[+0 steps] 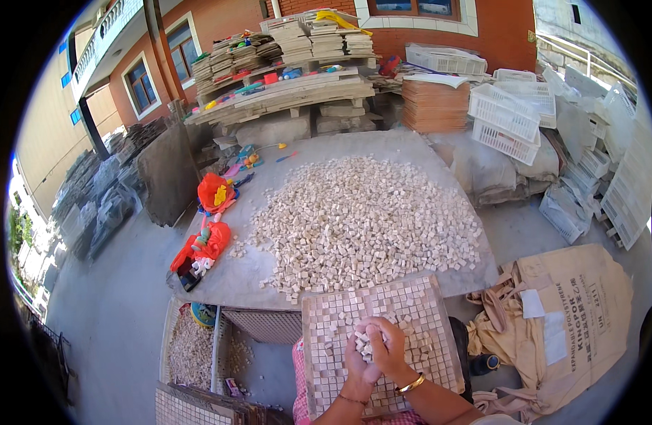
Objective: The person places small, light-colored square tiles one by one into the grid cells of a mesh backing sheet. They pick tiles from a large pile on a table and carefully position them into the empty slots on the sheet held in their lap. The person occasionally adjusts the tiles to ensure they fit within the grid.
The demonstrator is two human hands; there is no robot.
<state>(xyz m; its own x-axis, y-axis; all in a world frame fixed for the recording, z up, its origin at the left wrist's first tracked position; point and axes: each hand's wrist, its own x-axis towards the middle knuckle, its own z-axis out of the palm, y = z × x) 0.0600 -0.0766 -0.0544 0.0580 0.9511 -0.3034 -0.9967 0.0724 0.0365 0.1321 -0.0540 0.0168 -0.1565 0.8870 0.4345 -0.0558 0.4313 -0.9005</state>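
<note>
Mosaic tiles (365, 338), small pale stone cubes, are bunched between the left hand (356, 363) and right hand (388, 348), both closed around the cluster over the grid tray (418, 312) at lower centre of the frame. Judging from the half-filled grid, each cube wants seating flat in its own cell, fed singly from the fingertips. The loose tile heap (361, 219) lies just above, mid-frame.

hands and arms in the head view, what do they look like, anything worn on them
Both forearms are bare, with no sleeves showing and no gloves on the hands. The right hand has a gold-coloured bangle around its wrist. The left hand has a thin, dark band at its wrist. No rings can be made out at this size.
</note>
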